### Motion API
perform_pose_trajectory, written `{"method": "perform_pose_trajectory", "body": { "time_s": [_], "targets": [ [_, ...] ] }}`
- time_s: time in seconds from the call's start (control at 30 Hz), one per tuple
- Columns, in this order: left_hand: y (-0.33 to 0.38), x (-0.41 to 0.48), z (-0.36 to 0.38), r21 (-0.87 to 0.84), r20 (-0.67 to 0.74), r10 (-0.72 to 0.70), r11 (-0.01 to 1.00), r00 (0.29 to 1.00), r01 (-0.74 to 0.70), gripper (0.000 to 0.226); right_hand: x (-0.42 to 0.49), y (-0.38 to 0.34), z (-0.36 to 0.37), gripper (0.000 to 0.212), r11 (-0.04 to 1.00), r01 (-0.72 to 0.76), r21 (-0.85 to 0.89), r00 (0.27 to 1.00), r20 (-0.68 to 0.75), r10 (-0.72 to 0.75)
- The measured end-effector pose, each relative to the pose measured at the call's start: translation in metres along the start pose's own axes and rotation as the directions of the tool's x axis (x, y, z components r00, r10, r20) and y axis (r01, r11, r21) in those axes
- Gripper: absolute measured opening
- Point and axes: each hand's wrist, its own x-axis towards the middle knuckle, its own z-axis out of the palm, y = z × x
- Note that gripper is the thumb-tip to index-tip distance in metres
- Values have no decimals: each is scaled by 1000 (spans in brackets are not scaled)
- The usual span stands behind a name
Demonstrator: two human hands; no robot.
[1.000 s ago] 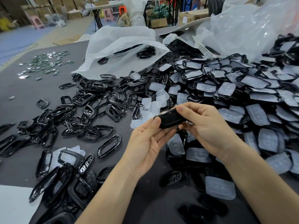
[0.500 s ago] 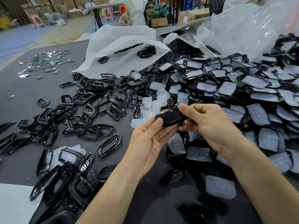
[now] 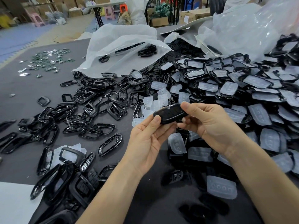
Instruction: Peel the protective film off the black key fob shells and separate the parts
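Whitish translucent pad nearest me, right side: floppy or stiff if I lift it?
Probably floppy: the translucent pad looks thin, with soft moulded bumps. Likely very light, so a push should slide it on the dark mat rather than tip it.

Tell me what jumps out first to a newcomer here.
At centre, the left hand and right hand pinch one black key fob shell between them. A big heap of shells with whitish film rises on the right. Black frames lie scattered on the left, with a white plastic bag behind them.
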Motion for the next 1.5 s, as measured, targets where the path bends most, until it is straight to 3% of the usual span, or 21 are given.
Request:
{"method": "perform_pose_trajectory", "body": {
  "time_s": [0.13, 0.3, 0.53, 0.67, 0.77, 0.83, 0.9, 0.97, 1.27, 1.5],
  "targets": [
    [0, 1, -1, 17, 1, 27, 999, 1000, -27, 23, -1, -2, -1, 4, 997, 29, -75, 999, 15, -28],
    [-2, -1, 1, 59, 7, 52, 997, 999, -52, 24, 0, 2, 2, 26, 977, 109, -181, 992, -48, -119],
    [-5, -2, 2, 149, 6, 125, 981, 992, -125, 23, 1, 2, 2, 23, 916, 145, -373, 982, -62, -181],
    [-8, -1, 3, 196, -22, 153, 970, 988, -146, 22, 0, 4, 7, 15, 732, 189, -654, 953, -57, -297],
    [-7, -1, 1, 175, -29, 148, 974, 989, -140, 19, -3, 4, 11, 9, 668, 226, -709, 943, -12, -332],
    [-5, -1, 2, 124, -10, 107, 987, 994, -105, 20, -4, 2, 12, 11, 766, 249, -592, 956, 22, -293],
    [-2, -2, 4, 56, 21, 43, 997, 999, -44, 21, -5, -1, 11, 13, 899, 236, -370, 971, 65, -228],
    [0, -3, 5, -6, 51, -19, 1000, 999, 19, 24, -5, -1, 9, 9, 948, 221, -227, 974, 108, -201],
    [9, -6, 4, -143, 84, -180, 971, 980, 190, 25, -2, 2, 4, 17, 996, 73, 49, 995, 59, -76],
    [6, -5, 3, -155, 208, -109, 978, 972, 143, 30, -1, 2, 9, 23, 970, -3, 243, 999, 42, -7]
  ]
}}
